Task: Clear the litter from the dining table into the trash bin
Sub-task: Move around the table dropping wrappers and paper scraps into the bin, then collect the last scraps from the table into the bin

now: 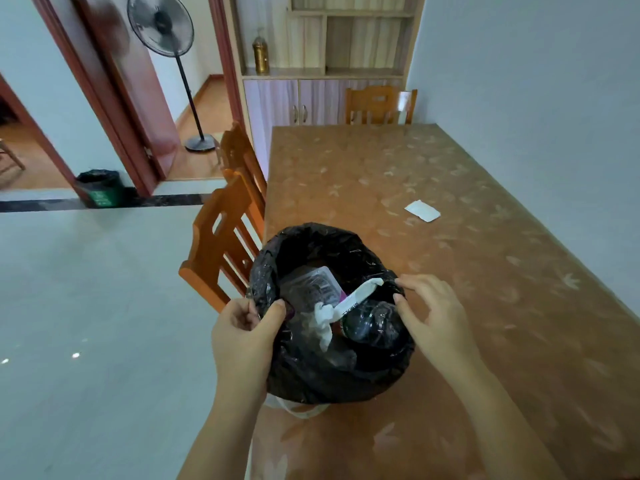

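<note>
A trash bin lined with a black bag [304,372] sits at the near left edge of the brown dining table [450,271]. Inside it lie a clear plastic tray [311,284], crumpled white tissue [323,323], a white wrapper strip [360,296] and a dark bottle [372,322]. My left hand [242,337] pinches the bag's left rim between thumb and fingers. My right hand [433,317] rests at the bag's right rim, fingertips touching the plastic. One white paper scrap [422,211] lies flat on the table, farther off to the right.
Two wooden chairs [225,233] stand along the table's left side, and another chair [379,105] at its far end. The table's right side runs along a wall. A second lined bin [100,188] stands by the doorway, near a standing fan [162,26]. A cabinet is behind the table.
</note>
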{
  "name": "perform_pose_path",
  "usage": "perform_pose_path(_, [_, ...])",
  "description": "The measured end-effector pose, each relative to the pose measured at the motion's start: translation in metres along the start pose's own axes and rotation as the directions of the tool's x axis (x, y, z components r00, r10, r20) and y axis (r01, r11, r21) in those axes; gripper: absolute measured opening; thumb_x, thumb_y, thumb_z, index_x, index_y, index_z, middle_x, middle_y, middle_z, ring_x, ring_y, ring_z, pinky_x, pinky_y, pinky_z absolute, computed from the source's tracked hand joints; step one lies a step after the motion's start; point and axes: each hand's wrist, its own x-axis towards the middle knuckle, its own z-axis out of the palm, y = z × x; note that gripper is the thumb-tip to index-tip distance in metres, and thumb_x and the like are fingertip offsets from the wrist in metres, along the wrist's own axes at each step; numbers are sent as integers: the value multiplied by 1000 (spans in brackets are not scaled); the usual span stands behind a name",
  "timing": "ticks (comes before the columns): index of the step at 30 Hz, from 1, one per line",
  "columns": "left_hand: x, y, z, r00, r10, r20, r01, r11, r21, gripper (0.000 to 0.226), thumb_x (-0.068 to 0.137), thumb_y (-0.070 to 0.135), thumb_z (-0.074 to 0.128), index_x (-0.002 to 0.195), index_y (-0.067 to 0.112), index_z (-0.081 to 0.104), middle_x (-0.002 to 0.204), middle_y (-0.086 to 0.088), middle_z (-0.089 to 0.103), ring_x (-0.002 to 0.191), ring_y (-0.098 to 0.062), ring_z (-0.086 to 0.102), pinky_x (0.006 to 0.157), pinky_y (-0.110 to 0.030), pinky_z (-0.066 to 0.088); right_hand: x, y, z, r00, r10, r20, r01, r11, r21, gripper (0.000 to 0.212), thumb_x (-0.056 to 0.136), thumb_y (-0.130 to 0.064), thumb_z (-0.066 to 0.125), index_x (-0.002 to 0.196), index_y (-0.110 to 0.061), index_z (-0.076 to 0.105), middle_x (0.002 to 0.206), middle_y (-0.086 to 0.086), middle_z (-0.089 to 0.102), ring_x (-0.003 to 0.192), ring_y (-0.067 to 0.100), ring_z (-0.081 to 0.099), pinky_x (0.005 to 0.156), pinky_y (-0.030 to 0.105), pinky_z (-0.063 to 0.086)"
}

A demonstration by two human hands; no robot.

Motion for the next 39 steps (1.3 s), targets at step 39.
perform_pose_path(39, [126, -42, -422, 793, -103, -601, 216, 969, 119, 35, 54, 34, 69, 59, 17, 38, 59, -4, 38, 60, -22, 39, 58, -39, 34, -10, -287, 358, 850, -217, 481, 192, 976, 102, 23, 87, -22, 53, 109, -16, 59, 119, 4, 58, 113, 18, 45, 91, 20, 24])
